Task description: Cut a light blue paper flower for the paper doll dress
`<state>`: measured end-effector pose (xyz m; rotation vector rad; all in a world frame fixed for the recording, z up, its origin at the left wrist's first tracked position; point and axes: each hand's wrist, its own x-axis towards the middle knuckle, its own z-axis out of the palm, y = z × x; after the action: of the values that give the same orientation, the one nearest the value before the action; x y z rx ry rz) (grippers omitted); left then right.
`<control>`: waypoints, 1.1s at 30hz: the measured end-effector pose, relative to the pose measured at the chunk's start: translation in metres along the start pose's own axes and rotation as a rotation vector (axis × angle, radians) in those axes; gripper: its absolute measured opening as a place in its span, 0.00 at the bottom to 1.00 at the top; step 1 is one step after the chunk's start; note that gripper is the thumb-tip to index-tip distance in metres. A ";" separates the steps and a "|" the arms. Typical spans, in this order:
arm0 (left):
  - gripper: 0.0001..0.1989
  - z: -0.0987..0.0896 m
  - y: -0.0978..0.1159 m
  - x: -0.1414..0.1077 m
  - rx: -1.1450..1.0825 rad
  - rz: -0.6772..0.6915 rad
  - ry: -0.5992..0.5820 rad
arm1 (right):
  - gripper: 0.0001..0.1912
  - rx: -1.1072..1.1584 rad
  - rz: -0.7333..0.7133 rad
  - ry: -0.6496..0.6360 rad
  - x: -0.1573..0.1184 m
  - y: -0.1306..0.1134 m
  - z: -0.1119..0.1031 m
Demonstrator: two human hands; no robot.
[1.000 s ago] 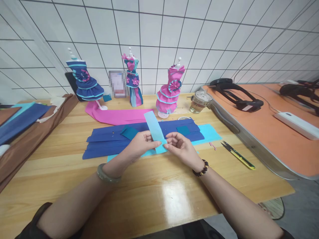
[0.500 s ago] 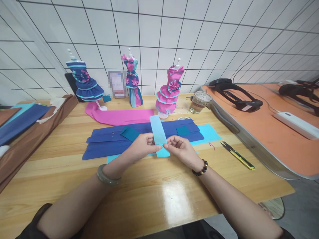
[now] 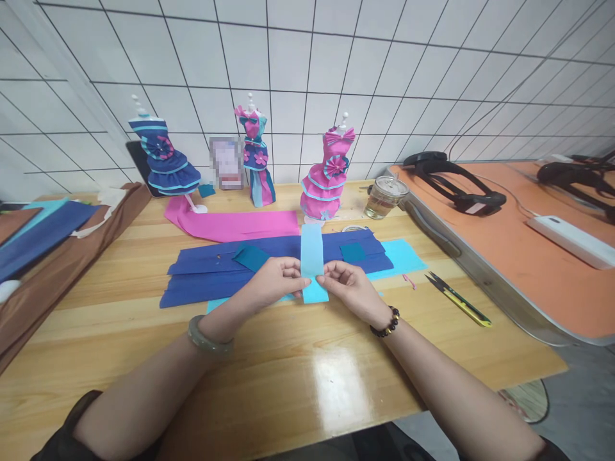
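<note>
A light blue strip (image 3: 312, 250), paper or thin cloth, stands up between my two hands with its lower end bent toward me. My left hand (image 3: 283, 278) pinches its left edge between thumb and fingers. On the opposite edge, my right hand (image 3: 348, 287) pinches it the same way, the thumbs almost meeting at the bend. Beneath and behind the hands lie dark blue sheets (image 3: 192, 282), with a teal piece (image 3: 250, 257) on the left and a teal square (image 3: 353, 252) on the right. More light blue material (image 3: 403, 255) shows from under them.
Three mini dress forms, in a blue dress (image 3: 168, 157), a mixed-colour dress (image 3: 257, 157) and a pink dress (image 3: 327, 179), stand by the tiled wall. Pink material (image 3: 240, 224) lies before them. Thread snips (image 3: 459, 299) and a lidded glass (image 3: 384, 197) are at right, beside an orange surface (image 3: 542, 275).
The light blue strip's upper part has swung slightly right and is now nearly upright instead of leaning left. Both hands keep their pinch at almost the same place.
</note>
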<state>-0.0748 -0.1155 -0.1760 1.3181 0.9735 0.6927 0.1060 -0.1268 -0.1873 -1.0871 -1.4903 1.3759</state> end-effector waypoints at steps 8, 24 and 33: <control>0.11 -0.001 -0.001 0.001 -0.041 -0.056 0.005 | 0.13 -0.011 0.014 -0.007 0.000 -0.001 -0.001; 0.11 -0.003 -0.004 0.000 -0.121 -0.071 0.005 | 0.10 0.005 0.005 -0.032 0.000 0.001 -0.004; 0.08 -0.003 0.002 -0.001 -0.099 -0.053 0.009 | 0.07 -0.036 -0.029 -0.029 0.000 -0.004 -0.005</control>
<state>-0.0781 -0.1146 -0.1736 1.1997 0.9667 0.6980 0.1102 -0.1258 -0.1826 -1.0682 -1.5510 1.3549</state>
